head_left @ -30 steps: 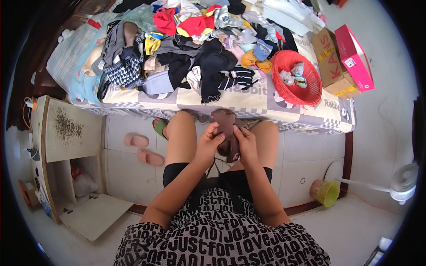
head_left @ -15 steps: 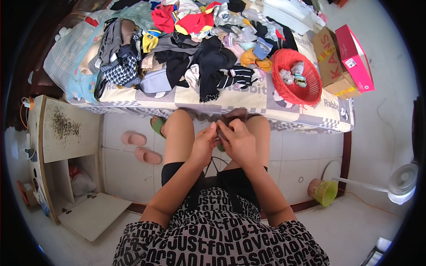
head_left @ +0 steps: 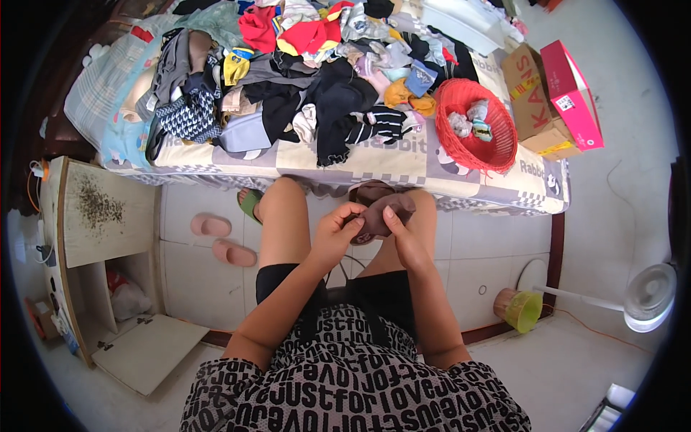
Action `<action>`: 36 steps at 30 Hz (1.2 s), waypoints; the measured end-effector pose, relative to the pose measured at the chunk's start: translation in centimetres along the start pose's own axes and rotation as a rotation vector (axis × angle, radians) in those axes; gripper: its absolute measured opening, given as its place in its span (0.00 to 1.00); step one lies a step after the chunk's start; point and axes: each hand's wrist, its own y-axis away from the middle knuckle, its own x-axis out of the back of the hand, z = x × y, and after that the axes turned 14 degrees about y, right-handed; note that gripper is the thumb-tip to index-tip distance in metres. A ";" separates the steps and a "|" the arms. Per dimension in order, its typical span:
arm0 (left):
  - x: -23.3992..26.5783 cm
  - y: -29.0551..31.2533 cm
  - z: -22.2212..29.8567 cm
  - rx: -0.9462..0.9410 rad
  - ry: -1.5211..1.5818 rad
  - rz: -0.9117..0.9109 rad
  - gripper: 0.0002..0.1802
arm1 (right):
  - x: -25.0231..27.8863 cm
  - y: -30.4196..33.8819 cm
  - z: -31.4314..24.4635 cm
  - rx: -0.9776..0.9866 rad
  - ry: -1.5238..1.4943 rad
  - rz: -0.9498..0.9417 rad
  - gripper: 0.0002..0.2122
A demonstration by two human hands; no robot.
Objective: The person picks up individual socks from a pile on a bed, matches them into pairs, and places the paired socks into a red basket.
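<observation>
Between my knees I hold a thin, dark brown cloth (head_left: 383, 211) that looks like a sock or stocking. My left hand (head_left: 337, 234) pinches its left side between thumb and fingers. On the other side my right hand (head_left: 412, 245) grips it, thumb on top and fingers mostly hidden behind. Part of the brown cloth hangs beyond my hands near the bed's edge. A heap of mixed clothes (head_left: 338, 93) spreads over the bed in front of me. To its right stands a red woven basket (head_left: 498, 147) with a few small rolled cloth bundles (head_left: 461, 124) inside.
A cardboard box (head_left: 529, 101) and a pink box (head_left: 572, 97) stand right of the basket. A white tub (head_left: 464, 25) is behind. At left, a cabinet (head_left: 108, 209) has its lower door down. Pink slippers (head_left: 234, 253) lie on the floor; a yellow-green bin (head_left: 524, 313) and white fan (head_left: 650, 297) are right.
The brown cloth has been spread wider between my hands. My right hand has turned and shifted right, its thumb now on top. The view has shifted slightly.
</observation>
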 end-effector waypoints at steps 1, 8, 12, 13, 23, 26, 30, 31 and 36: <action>0.1 0.1 0.0 -0.017 -0.051 -0.017 0.08 | 0.1 -0.2 -0.4 0.018 0.043 -0.003 0.23; -0.6 0.7 1.9 -0.274 -0.567 -0.149 0.11 | 0.0 -1.0 1.0 0.262 0.184 0.015 0.19; -1.1 0.9 2.5 -0.418 -0.853 -0.229 0.13 | 0.2 -1.1 0.3 0.357 0.172 -0.117 0.16; -1.3 0.8 2.5 -0.479 -0.882 -0.252 0.13 | 0.1 -1.4 0.1 0.417 0.167 -0.158 0.15; -0.3 0.4 0.3 -0.237 -0.047 0.052 0.26 | -0.4 -1.2 -2.3 0.120 -0.481 0.132 0.10; -1.0 -0.1 1.4 -0.209 -0.233 -0.107 0.30 | 0.0 -1.6 -2.5 0.095 -0.576 0.220 0.12; 1.5 -0.1 -1.7 0.096 -0.294 -0.096 0.24 | -0.1 -2.0 -3.4 0.128 -0.605 0.208 0.10; 1.8 -0.3 -1.7 0.248 -0.236 -0.004 0.14 | -0.4 -2.2 -3.8 0.131 -0.588 0.231 0.09; 2.6 0.0 -0.6 0.353 -0.357 0.152 0.27 | -0.8 -2.1 -4.2 0.335 -0.129 0.213 0.09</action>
